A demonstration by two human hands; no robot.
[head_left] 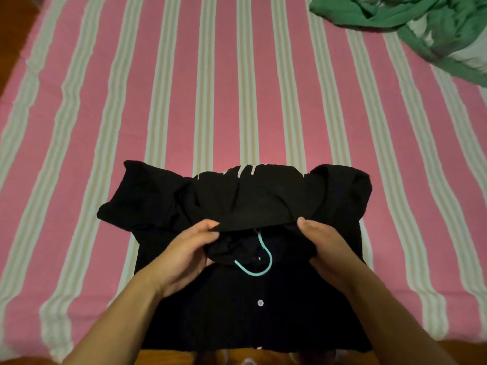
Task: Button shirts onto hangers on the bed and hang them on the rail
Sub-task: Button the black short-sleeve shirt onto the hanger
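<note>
The left hand [184, 255] pinches the near edge of the black cotton button-up shirt [263, 312] at the collar, thumb on top and fingers curled beneath the fold. The right hand [325, 248] grips the same fold from the other side, its fingers tucked under the cloth. Between the two grips the hook of a turquoise plastic hanger [259, 262] curls out of the neck opening, so the hanger seems to sit inside the shirt, which lies flat on the pink, white and beige striped bedsheet [184, 101].

To do this step well, the person should probably keep both pinches level and draw the collar evenly around the hook's stem, so the shoulders stay seated on the hanger, then close the top button before lifting.

Nearer the person than the grips, one white button [260, 302] shows on the placket. The hanger's arms are hidden under cloth, and dark fabric makes the buttonholes hard to make out. Far beyond the right grip lies a crumpled green garment [421, 25], cut off by the frame. No rail is in view.
</note>
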